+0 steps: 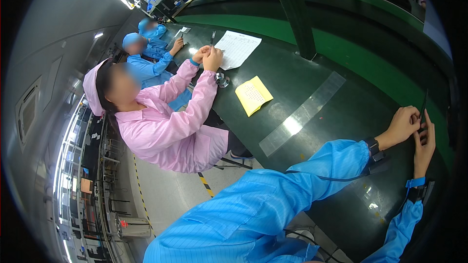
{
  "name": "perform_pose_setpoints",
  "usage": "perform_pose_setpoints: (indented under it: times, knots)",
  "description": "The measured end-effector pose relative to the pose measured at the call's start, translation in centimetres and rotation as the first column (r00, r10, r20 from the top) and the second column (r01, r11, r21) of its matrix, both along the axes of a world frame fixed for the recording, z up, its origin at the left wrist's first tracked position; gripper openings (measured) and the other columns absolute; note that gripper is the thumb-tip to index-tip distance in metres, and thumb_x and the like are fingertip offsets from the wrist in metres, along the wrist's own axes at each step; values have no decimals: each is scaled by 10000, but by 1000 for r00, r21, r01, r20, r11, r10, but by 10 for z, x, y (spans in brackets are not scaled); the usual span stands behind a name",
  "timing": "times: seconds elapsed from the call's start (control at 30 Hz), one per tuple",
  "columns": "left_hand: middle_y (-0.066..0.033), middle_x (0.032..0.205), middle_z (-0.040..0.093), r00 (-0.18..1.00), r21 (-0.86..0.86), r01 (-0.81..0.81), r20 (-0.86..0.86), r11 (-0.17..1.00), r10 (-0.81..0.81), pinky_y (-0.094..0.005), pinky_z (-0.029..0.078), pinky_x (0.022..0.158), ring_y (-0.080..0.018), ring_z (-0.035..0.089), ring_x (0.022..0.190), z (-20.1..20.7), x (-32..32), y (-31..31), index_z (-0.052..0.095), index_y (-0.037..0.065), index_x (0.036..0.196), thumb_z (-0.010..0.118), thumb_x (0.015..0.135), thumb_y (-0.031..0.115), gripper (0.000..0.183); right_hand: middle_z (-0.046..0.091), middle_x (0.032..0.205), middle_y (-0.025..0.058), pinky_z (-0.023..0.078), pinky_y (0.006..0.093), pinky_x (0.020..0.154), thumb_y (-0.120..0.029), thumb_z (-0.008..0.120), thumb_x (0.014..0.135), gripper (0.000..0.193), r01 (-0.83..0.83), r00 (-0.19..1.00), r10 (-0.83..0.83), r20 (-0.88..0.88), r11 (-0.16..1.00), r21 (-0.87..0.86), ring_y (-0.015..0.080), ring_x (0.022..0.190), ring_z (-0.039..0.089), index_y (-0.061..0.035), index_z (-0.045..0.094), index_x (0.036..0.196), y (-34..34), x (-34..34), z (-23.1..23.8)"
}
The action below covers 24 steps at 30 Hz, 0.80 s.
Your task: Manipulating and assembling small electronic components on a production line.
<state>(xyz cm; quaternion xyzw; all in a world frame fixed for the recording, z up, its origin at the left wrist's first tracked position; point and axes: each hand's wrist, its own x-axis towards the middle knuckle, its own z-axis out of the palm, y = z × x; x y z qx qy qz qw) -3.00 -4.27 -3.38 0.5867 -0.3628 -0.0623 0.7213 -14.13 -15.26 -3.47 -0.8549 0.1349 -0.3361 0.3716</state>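
Both hands, the left hand [402, 124] and the right hand [425, 141], pinch a thin dark flat strip [423, 108] upright at the glossy dark green table [341, 112] edge, well apart from a yellow dotted rectangular card [253, 95] and a white ruled paper sheet [238, 47].

Both hands [413, 129] meet, fingers curled; forearms outstretched.

We see a thin dark strip [423, 109] standing nearly upright, pinched between our left hand [402, 124] and right hand [425, 142].
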Motion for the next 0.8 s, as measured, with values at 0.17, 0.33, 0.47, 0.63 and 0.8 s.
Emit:
perform_pose_setpoints:
  times: [0.17, 0.33, 0.47, 0.63, 0.8]
  knots:
    - [-117, 666, 627, 998, -14, -52, 27, 999, 53, -309, 472, 526, -182, 648, 575, 1, -2, -3, 579, -42, 825, 676, 765, 58, 152, 552, 1056, -7, 394, 236, 646, 96, 662, 820, 660, -60, 998, 60, 4, 997, -49, 96, 714, 446, -107, 536, 1436, -3, -1, -1]
    - [-112, 653, 625, 997, 27, 42, -63, 999, -40, -312, 462, 519, -174, 639, 561, 5, -2, 3, 570, -30, 874, 670, 761, 55, 173, 568, 1072, -1, 399, 236, 656, 96, 656, 835, 624, -83, 996, 85, 10, 991, -101, 107, 724, 452, -85, 543, 1421, -6, -1, -7]
    - [-96, 629, 619, 999, 13, 35, -39, 999, -35, -293, 441, 502, -151, 612, 529, 4, -1, 2, 586, -25, 835, 669, 758, 46, 134, 567, 1044, 1, 397, 236, 652, 87, 669, 843, 656, -49, 998, 50, 39, 999, -17, 101, 717, 447, -111, 520, 1450, -5, -1, -9]
    - [-86, 597, 617, 999, 37, 21, -37, 999, -19, -277, 427, 486, -128, 594, 513, 3, 0, -1, 610, -29, 792, 670, 758, 42, 98, 555, 1018, -12, 380, 222, 626, 90, 703, 808, 790, -22, 998, 19, 53, 997, 67, 81, 702, 435, -167, 451, 1511, 1, 0, -6]
    - [-92, 599, 633, 999, 34, 32, -33, 999, -31, -270, 432, 486, -121, 598, 514, 4, -1, 0, 652, -40, 814, 676, 752, 39, 104, 547, 1011, -25, 369, 211, 613, 93, 712, 792, 844, -12, 999, 11, 41, 1000, 25, 72, 700, 430, -186, 419, 1533, 3, 0, -4]
